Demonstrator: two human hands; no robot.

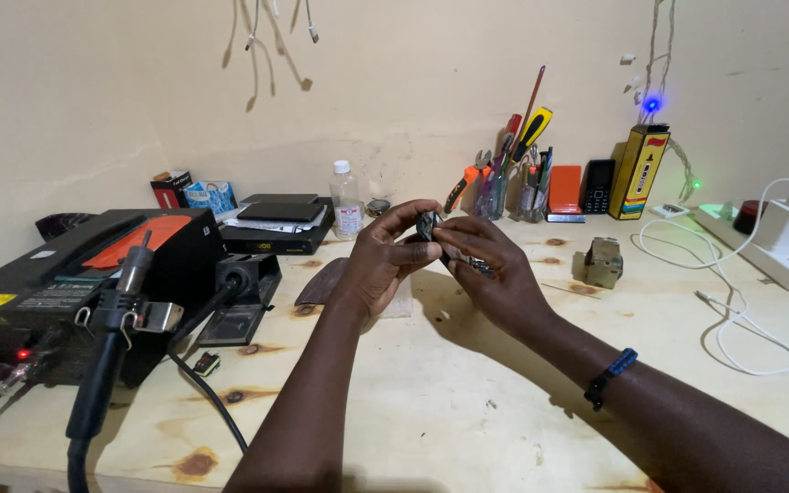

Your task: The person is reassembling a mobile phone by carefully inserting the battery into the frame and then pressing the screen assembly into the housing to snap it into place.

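Both of my hands meet above the middle of the wooden bench (468, 402). My left hand (383, 260) pinches a small dark device (428, 224) between thumb and fingers. My right hand (495, 269) closes on the same device from the right, its fingers curled over it, and a bit of metal shows under its fingers. Most of the device is hidden by my fingers. A dark beaded band (610, 376) sits on my right wrist.
A black hot-air station (66, 283) with its handle (111, 347) stands at left, beside an iron stand (244, 288). At the back are a clear bottle (347, 201), a cup of screwdrivers and pliers (509, 178), a phone (598, 186), a yellow box (639, 172). A white power strip (773, 246) and cable (732, 319) lie right; a small metal block (604, 262) stands nearby.
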